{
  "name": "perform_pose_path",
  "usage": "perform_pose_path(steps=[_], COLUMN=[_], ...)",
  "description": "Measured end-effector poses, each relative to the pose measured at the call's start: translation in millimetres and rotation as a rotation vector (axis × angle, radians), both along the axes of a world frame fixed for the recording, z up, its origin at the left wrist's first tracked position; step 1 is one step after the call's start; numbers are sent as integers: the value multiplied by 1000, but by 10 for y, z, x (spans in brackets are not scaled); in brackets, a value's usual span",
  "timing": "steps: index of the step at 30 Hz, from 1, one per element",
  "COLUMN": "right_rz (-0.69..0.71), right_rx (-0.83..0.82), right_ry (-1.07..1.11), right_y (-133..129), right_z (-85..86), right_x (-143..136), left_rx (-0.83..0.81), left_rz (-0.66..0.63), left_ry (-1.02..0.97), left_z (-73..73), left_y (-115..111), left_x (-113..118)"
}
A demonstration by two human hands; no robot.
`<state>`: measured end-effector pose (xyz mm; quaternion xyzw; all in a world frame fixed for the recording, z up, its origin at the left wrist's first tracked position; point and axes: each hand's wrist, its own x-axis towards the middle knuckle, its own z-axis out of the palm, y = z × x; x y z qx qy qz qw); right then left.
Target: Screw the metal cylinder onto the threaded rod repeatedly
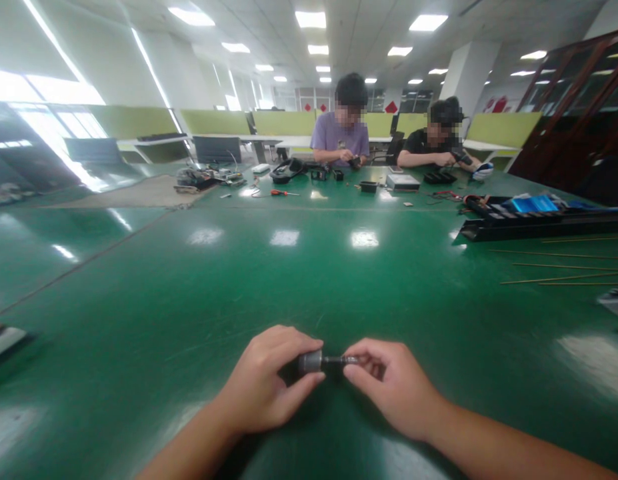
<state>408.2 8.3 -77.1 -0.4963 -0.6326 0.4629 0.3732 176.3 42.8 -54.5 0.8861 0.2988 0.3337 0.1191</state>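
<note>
My left hand (271, 380) is closed round a dark grey cylindrical part (310, 361), with thumb and fingers on opposite sides of it. A thin dark shaft (333, 360) sticks out of the cylinder's right end. At the shaft's far end, my right hand (389, 377) pinches the tip between thumb and fingers. The cylinder lies roughly level, low over or on the green table (269, 287); I cannot tell whether it touches. Its left part is hidden in my left palm.
Two people sit across the table, one in a purple shirt (339, 137), one in black (419, 141). Before them lie an orange-handled screwdriver (283, 193), a white box (403, 181) and electronic parts (199, 179). Thin rods (569, 267) and a long black tray (529, 229) are at right.
</note>
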Motion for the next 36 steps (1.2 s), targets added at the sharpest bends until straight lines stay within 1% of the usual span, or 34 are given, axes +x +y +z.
perform_pose_path(steps=[6, 16, 27, 31, 36], right_rz=[-7, -9, -17, -14, -11], right_rx=[-8, -36, -57, -53, -66], right_ry=[-2, 61, 107, 107, 114], right_y=[-5, -1, 8, 4, 13], right_z=[-9, -25, -37, -25, -54], right_x=[1, -1, 9, 11, 12], left_rx=[-4, -4, 26, 12, 10], left_rz=[5, 10, 28, 27, 33], left_ry=[13, 3, 19, 28, 33], left_z=[-14, -22, -9, 2, -3], left_y=[1, 13, 31, 31, 45], left_x=[-12, -34, -63, -74, -104])
